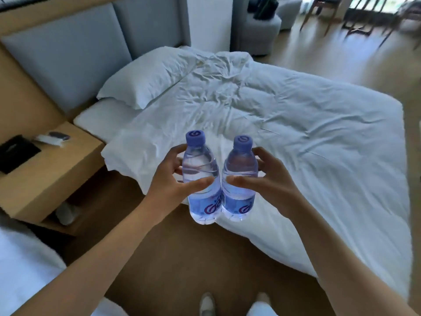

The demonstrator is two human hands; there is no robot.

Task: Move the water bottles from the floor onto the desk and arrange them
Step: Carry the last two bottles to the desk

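Head view: 2 clear water bottles with purple caps and blue labels are held upright in the air, side by side and touching at their lower bodies, over the near edge of the bed and the brown floor [182,258]. The left bottle [201,179] sits in the left hand [169,179], whose grip is curled round the bottle's middle, thumb across the front and fingers behind at 9 o'clock of it. The right bottle [239,181] sits in the right hand [268,179], grip likewise wrapped round its middle, thumb across the front and fingers behind at 3 o'clock of it. Both forearms reach in from the lower corners of the frame.

Behind the bottles, from 12 to 3 o'clock, lies a bed [296,124] with a crumpled white duvet. A white pillow [145,80] rests at 11 o'clock against a grey padded headboard [68,58]. At 9 o'clock stands a wooden nightstand [50,169]; on its top lie a black flat object [16,153] and a small white-and-dark item [53,137] that is too blurred to name. A pale object [67,213] sits in the open space under the nightstand. At 12 o'clock in the far background stands a grey armchair [262,28], and at 1 o'clock there are blurred chair legs [364,21]. At 6 o'clock 2 white shoes show, the left one [207,304] and the right one [262,304]. White fabric [22,270] fills the corner at 8 o'clock.
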